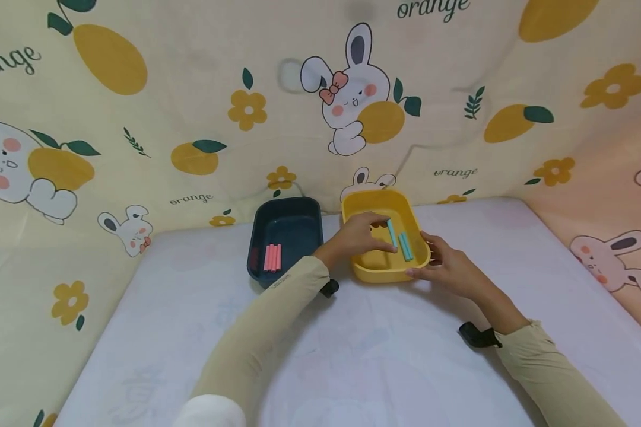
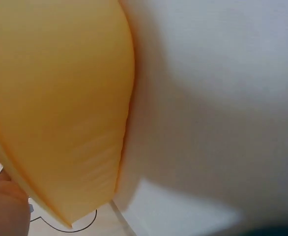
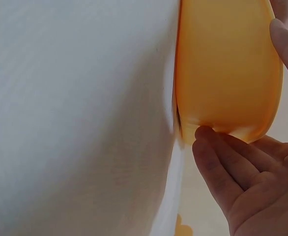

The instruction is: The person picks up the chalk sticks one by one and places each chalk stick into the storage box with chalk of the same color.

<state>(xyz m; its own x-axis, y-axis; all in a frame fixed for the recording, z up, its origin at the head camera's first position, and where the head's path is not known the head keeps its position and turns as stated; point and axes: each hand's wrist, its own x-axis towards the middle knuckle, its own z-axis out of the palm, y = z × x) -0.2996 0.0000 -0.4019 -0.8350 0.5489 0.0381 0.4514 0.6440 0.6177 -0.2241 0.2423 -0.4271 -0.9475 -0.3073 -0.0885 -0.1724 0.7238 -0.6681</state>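
Note:
In the head view my left hand [image 1: 355, 236] reaches over the left rim of a yellow plastic box [image 1: 376, 276]. Its thumb and fingers pinch a light-blue chalk stick [image 1: 392, 233] by its two ends. Just right of that, more light-blue chalk sticks [image 1: 406, 247] lie side by side on the box floor. My right hand [image 1: 451, 270] grips the box's near right corner, thumb at the front and fingers along the outer right wall. In the right wrist view the fingertips [image 3: 205, 132] touch the yellow wall. The left wrist view shows mostly the box's outer side [image 2: 60, 98].
Left of the yellow box stands a dark blue box [image 1: 285, 209] with several pink chalk sticks [image 1: 272, 257] inside, partly behind my left sleeve. Both boxes stand on a white-covered table [image 1: 352, 356], near the patterned cloth [image 1: 278, 142] that rises behind it.

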